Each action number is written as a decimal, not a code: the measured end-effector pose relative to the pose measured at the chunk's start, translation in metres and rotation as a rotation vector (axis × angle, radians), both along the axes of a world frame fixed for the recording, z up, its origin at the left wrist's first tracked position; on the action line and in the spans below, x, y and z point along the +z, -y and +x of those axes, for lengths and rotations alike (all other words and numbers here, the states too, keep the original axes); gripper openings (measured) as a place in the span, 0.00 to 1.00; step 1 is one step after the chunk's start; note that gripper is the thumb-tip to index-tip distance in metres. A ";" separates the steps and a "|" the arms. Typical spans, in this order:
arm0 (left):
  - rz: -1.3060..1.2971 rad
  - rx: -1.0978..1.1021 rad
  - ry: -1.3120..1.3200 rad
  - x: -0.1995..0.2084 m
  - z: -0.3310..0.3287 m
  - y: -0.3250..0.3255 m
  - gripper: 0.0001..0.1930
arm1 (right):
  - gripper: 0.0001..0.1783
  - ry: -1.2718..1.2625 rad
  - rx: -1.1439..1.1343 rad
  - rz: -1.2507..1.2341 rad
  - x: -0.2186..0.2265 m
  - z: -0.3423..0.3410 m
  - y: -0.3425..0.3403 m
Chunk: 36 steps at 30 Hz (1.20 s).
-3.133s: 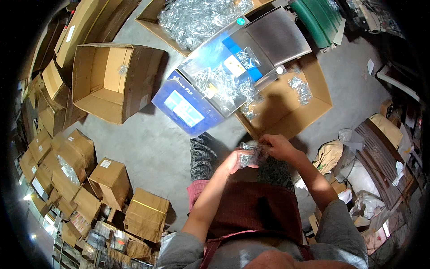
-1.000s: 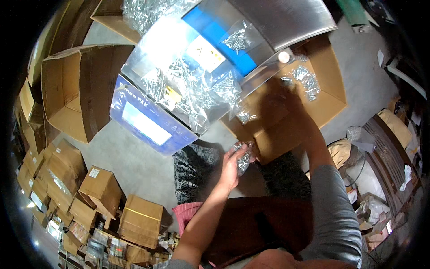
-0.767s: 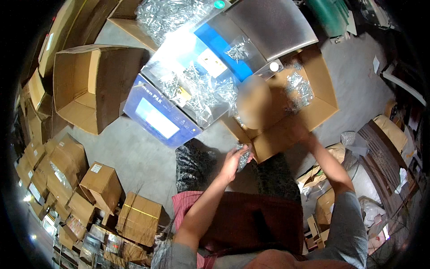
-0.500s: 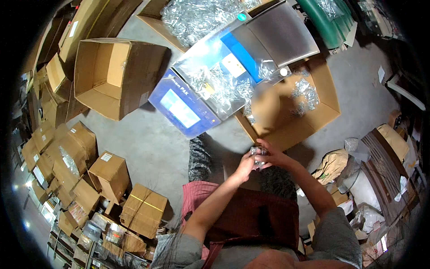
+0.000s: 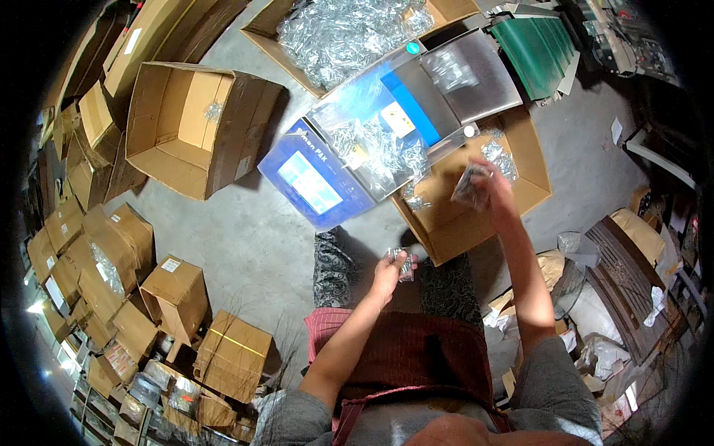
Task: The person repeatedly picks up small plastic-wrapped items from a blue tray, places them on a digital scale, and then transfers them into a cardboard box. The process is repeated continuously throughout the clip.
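My left hand (image 5: pixel 388 272), low over my lap, is closed round a small clear plastic bag (image 5: pixel 402 264) of shiny metal pieces. Reaching forward over an open cardboard box (image 5: pixel 476 230), my right hand (image 5: pixel 494 187) grips a second clear plastic bag (image 5: pixel 468 190); its contents are hard to make out. Loose metal hardware (image 5: pixel 500 160) lies inside that box, beyond my right fingers. A blue-and-metal packing machine (image 5: pixel 357 197) with a lit screen stands left of the box. Its tray holds bright metal pieces (image 5: pixel 372 149).
Behind the machine, a large carton (image 5: pixel 256 33) is heaped with clear bags (image 5: pixel 342 41). A small bag (image 5: pixel 452 70) lies on the machine's steel plate (image 5: pixel 487 93). At left stands an open carton (image 5: pixel 204 160) with a small bag inside. Stacked boxes (image 5: pixel 175 297) fill the lower left.
My hands have parted: the right has moved forward over the box with a bag, the left stays near my lap. A small bag now lies on the steel plate. My view has shifted slightly.
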State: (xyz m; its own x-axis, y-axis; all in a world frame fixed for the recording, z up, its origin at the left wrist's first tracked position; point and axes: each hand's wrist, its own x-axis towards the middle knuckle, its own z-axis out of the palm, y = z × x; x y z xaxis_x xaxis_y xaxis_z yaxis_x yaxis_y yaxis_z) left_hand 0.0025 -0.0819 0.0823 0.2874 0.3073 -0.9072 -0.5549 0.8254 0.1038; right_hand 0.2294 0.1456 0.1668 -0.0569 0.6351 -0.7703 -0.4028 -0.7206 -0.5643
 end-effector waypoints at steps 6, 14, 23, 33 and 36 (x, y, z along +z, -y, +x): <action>-0.027 0.114 0.071 -0.013 -0.004 0.005 0.10 | 0.27 0.032 0.066 0.190 0.021 -0.011 -0.058; 0.042 -0.177 -0.234 0.008 -0.010 -0.015 0.09 | 0.29 -0.054 -0.049 0.158 0.008 -0.006 -0.068; 0.024 -0.150 -0.184 0.021 -0.003 -0.025 0.09 | 0.28 -0.066 0.014 0.069 0.013 -0.002 -0.050; -0.022 -0.261 -0.211 0.009 -0.013 -0.014 0.10 | 0.17 0.018 0.092 -0.053 0.004 0.004 -0.024; 0.030 -0.228 -0.246 -0.006 -0.014 0.000 0.09 | 0.17 0.067 0.061 -0.065 0.001 0.000 -0.019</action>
State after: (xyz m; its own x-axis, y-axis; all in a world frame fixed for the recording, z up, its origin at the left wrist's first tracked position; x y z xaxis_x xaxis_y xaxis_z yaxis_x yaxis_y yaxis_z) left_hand -0.0113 -0.0819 0.0767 0.1251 0.2879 -0.9495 -0.3116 0.9199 0.2378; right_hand 0.2291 0.1643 0.1677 -0.0404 0.5806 -0.8132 -0.3201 -0.7784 -0.5399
